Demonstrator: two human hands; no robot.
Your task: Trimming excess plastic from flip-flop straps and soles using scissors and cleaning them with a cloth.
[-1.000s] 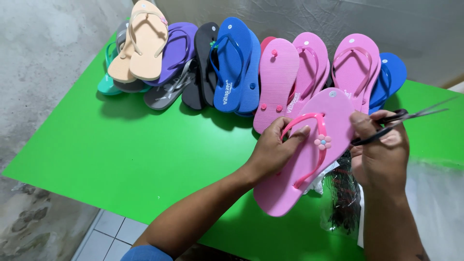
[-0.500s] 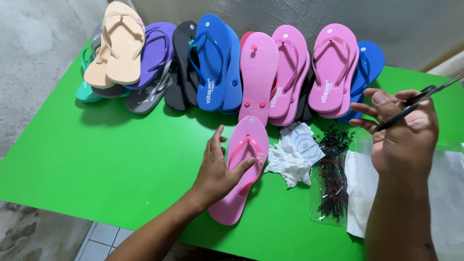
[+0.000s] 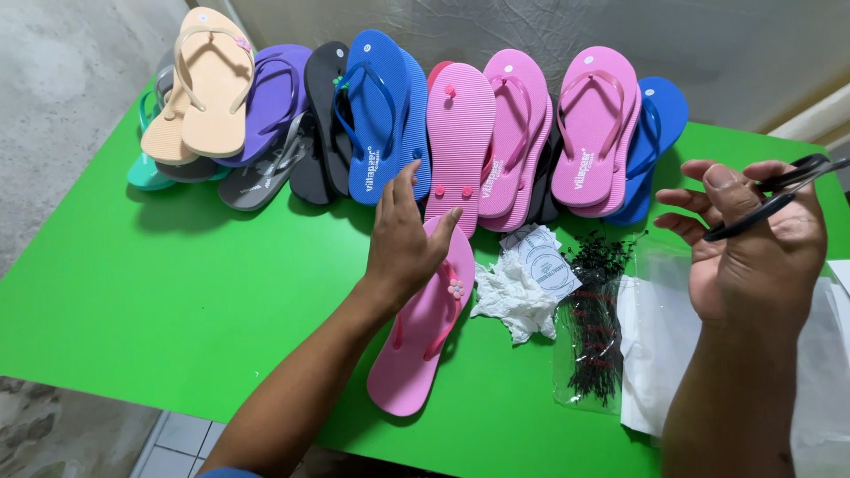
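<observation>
A bright green table is seen from above, set against a rough grey wall, with pale floor tiles showing at the lower left.

Near the middle of the table a pink flip-flop lies flat, sole down, its toe end pointing towards the row of sandals behind it. A small flower ornament is fixed on its strap. The toe end is covered by the left hand, which rests on it with the fingers spread and extended, not closed around anything.

The right hand is held above the table at the right, well apart from the flip-flop. A pair of black scissors is gripped in it, the thumb and fingers hooked about the handles and the other fingers loosely curled; the blades cannot be made out.

Just beside the flip-flop, to its right, a crumpled white paper with round labels is found. Next to that lies a clear plastic bag of small black ties, and a white sheet is partly tucked beneath the right forearm.

Along the far edge a row of flip-flops is stacked overlapping: beige, purple, grey, black, blue and several pink ones, with teal showing at the left end.
</observation>
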